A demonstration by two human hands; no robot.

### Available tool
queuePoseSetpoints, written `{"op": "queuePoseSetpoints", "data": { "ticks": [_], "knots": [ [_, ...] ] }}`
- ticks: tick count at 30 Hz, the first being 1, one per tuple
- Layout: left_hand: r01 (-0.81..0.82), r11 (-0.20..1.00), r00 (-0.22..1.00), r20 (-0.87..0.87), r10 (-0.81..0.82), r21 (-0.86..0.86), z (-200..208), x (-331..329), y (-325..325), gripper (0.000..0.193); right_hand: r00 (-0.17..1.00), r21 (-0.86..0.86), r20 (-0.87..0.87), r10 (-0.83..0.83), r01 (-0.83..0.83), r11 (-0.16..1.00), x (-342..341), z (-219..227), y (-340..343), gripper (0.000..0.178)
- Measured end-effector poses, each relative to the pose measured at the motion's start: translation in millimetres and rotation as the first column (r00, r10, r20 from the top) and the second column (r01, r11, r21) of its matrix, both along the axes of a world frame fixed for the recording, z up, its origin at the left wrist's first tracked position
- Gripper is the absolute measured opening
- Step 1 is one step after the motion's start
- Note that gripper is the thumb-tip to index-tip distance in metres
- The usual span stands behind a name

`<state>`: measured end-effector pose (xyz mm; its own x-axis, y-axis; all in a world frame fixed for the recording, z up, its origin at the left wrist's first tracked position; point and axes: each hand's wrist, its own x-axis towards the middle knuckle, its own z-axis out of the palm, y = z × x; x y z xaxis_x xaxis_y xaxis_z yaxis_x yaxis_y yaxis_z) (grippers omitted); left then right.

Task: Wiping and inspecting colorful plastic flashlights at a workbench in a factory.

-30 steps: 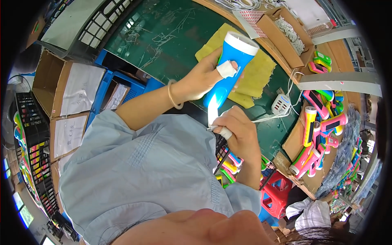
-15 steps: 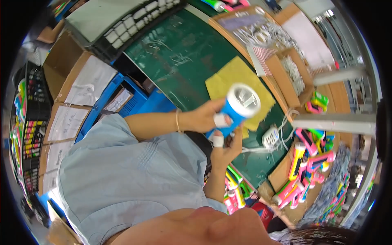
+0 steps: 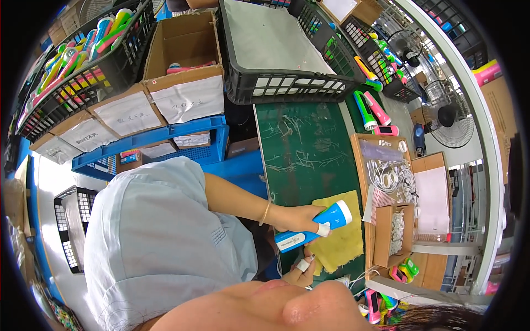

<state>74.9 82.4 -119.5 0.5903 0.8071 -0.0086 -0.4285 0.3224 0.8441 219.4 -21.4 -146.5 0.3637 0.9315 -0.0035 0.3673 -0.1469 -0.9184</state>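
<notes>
The left hand [image 3: 301, 219] grasps a blue torch [image 3: 334, 217] around its middle, a white wrap on one digit and a pale bangle [image 3: 265, 212] on the wrist. The torch slants across the left part of the yellow cloth [image 3: 345, 243]: its wide white end shows over the cloth and points up and right, while its narrow end, with a white strip, reaches past the cloth's left edge. Whether the torch touches the cloth cannot be told.

The right hand [image 3: 298, 274] is at the cloth's lower left edge, just below the torch, with its fingers bent and a white wrap on one of them. Whether it grips anything or touches the torch cannot be told.

The cloth lies on a green table [image 3: 306, 176], with clear scraps [image 3: 309, 157] strewn above it. Farther above the cloth stands a black crate [image 3: 287, 91] with a pale sheet inside. Just right of the cloth is a carton [image 3: 382, 237] of small white parts; above that carton, up and right of the cloth, is a tray [image 3: 361, 171] of white cables [image 3: 383, 175].
</notes>
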Motion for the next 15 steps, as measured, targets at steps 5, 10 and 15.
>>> {"op": "queuePoseSetpoints", "data": {
  "ticks": [5,10,15],
  "knots": [
    [0.000,1.000,0.998,-0.064,0.001,0.026,-7.3,1.7,-2.9,0.036,0.989,0.104,0.137,0.060,-0.075,0.992,-4.3,-4.0,1.7,0.031],
    [0.005,0.974,0.984,-0.177,0.036,0.225,-0.7,-4.0,1.7,0.046,0.968,0.255,0.252,0.015,-0.082,0.964,-3.0,12.6,5.3,0.033],
    [0.009,0.987,0.978,-0.205,0.025,0.162,8.0,-11.1,8.7,0.041,0.997,0.101,0.059,-0.052,0.046,0.994,4.0,23.3,5.7,0.032]
  ]
}}
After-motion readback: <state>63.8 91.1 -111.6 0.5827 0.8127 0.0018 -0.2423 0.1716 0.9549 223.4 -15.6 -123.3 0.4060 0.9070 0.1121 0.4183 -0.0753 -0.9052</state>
